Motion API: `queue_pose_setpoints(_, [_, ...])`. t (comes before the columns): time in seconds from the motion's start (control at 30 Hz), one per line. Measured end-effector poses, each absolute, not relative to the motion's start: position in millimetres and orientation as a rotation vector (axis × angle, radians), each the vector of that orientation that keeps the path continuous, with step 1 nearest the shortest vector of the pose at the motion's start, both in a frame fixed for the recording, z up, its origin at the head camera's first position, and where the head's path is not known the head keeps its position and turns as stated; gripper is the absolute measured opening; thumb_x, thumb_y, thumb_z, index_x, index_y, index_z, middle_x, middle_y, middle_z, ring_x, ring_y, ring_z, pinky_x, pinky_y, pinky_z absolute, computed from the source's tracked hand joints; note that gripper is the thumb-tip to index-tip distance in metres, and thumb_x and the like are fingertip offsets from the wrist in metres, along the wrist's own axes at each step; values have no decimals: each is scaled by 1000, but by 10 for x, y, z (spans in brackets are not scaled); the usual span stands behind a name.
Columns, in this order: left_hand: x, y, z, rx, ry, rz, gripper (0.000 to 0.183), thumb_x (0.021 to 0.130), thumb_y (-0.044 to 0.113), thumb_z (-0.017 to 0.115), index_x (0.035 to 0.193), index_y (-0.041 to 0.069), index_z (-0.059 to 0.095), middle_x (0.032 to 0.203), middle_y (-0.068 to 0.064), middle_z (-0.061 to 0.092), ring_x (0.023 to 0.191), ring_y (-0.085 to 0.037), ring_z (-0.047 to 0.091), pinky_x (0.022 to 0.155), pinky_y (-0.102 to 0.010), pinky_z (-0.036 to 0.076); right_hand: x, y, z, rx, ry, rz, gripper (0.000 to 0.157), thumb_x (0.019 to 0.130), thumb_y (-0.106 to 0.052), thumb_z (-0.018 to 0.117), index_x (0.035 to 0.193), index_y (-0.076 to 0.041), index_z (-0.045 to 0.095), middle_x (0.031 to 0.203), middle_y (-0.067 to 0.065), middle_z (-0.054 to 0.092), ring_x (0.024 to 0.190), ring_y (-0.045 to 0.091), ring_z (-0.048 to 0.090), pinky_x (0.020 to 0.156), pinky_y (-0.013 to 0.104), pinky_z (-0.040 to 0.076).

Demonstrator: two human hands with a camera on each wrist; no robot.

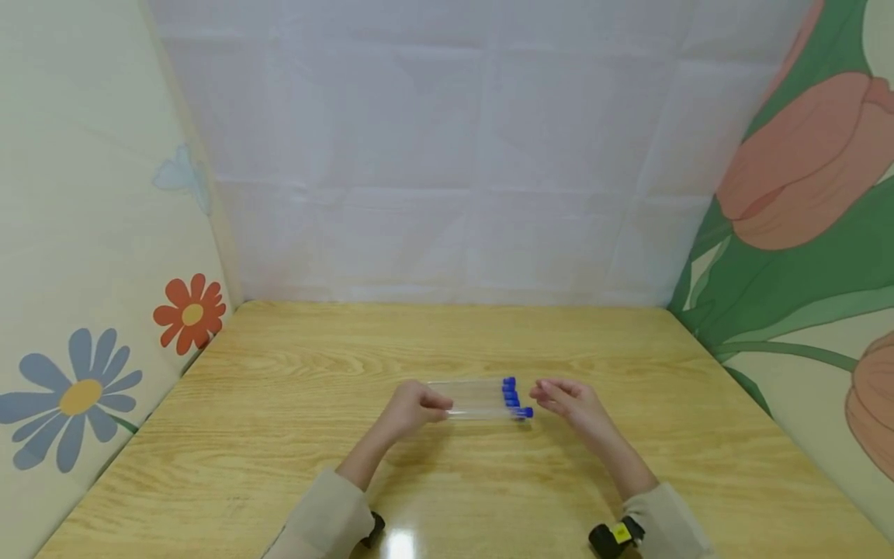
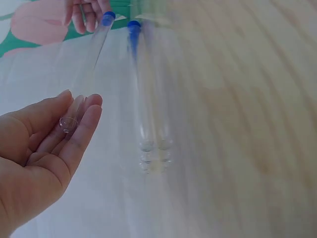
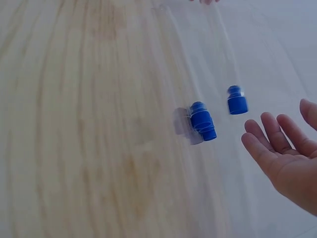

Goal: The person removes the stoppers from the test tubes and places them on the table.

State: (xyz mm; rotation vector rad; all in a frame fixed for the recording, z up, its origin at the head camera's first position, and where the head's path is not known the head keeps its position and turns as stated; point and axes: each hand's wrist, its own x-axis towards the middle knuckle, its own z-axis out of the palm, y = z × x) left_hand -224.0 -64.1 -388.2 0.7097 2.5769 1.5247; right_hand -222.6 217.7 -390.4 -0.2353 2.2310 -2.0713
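Observation:
My left hand (image 1: 414, 405) pinches the rounded bottom end of a clear test tube (image 1: 482, 414) between thumb and fingers. The tube is held level above the table, its blue cap (image 2: 108, 19) pointing right. Beyond and below it, several more capped test tubes (image 2: 146, 104) lie side by side on the table, their blue caps (image 1: 511, 394) lined up at the right. Just right of the held tube's cap is my right hand (image 1: 569, 404), apart from it. In the right wrist view its fingers (image 3: 277, 136) are loosely extended with nothing between them.
A wood-grain table (image 1: 279, 435) spreads under both hands. White cloth (image 1: 454, 155) hangs behind it. Panels with printed flowers stand along the left (image 1: 77, 233) and right sides. Both wrists wear dark strapped devices.

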Motion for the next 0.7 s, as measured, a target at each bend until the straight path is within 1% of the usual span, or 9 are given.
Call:
queue_pose_setpoints(0.1, [-2216, -664, -3816, 692, 2538, 1568, 17, 79, 1, 65, 95, -6, 67, 92, -15, 66, 81, -21, 64, 66, -25, 52, -2229, 2189, -3891, -254, 2248, -2092, 41, 93, -15, 49, 110, 22, 44, 100, 21, 61, 89, 13, 61, 85, 31, 45])
queue_pose_setpoints(0.23, [-2170, -700, -3701, 675, 2511, 1588, 19, 82, 5, 64, 98, -4, 67, 94, -14, 66, 83, -19, 63, 68, -26, 52, -2235, 2222, -3880, -344, 2279, -2103, 41, 91, -22, 53, 108, 16, 51, 102, 24, 59, 89, 12, 60, 83, 27, 46])
queue_pose_setpoints(0.33, [-2139, -730, -3617, 681, 2508, 1592, 20, 83, 7, 63, 99, -4, 66, 96, -13, 65, 84, -19, 63, 70, -27, 51, -2273, 2287, -3921, -485, 2235, -2155, 36, 91, -22, 53, 107, 10, 55, 101, 20, 60, 90, 12, 60, 80, 24, 47])
queue_pose_setpoints(0.4, [-2122, -752, -3571, 686, 2512, 1598, 21, 83, 9, 63, 100, -3, 66, 96, -13, 65, 85, -19, 63, 70, -27, 51, -2275, 2306, -3907, -523, 2224, -2170, 38, 90, -23, 54, 107, 11, 54, 100, 16, 62, 91, 12, 60, 81, 24, 47])
queue_pose_setpoints(0.47, [-2103, -774, -3523, 697, 2506, 1617, 22, 83, 9, 62, 101, -4, 66, 97, -14, 65, 86, -19, 63, 72, -27, 51, -2264, 2310, -3874, -518, 2239, -2175, 40, 90, -22, 55, 108, 14, 52, 99, 13, 63, 92, 14, 60, 82, 26, 46])
queue_pose_setpoints(0.5, [-2093, -784, -3501, 703, 2499, 1629, 22, 84, 9, 62, 102, -4, 65, 98, -15, 65, 86, -20, 63, 72, -28, 51, -2230, 2285, -3815, -459, 2285, -2151, 45, 90, -25, 55, 108, 16, 50, 99, 13, 63, 92, 14, 60, 83, 27, 46])
queue_pose_setpoints(0.57, [-2074, -800, -3460, 716, 2496, 1651, 23, 83, 8, 63, 102, -4, 65, 97, -15, 65, 86, -20, 63, 72, -27, 51, -2207, 2277, -3757, -417, 2333, -2116, 47, 91, -25, 54, 110, 18, 47, 100, 14, 62, 93, 14, 60, 85, 30, 45])
queue_pose_setpoints(0.67, [-2041, -816, -3394, 736, 2491, 1675, 22, 83, 7, 63, 101, -5, 65, 97, -16, 65, 86, -20, 63, 72, -27, 51, -2180, 2269, -3687, -369, 2379, -2088, 43, 92, -22, 51, 110, 17, 47, 104, 20, 60, 94, 16, 60, 86, 31, 44])
queue_pose_setpoints(0.7, [-2028, -820, -3374, 737, 2496, 1675, 22, 83, 7, 63, 101, -5, 65, 96, -16, 65, 86, -20, 63, 72, -27, 51, -2171, 2268, -3668, -361, 2387, -2081, 40, 93, -20, 50, 110, 15, 49, 105, 21, 59, 94, 15, 60, 86, 30, 44])
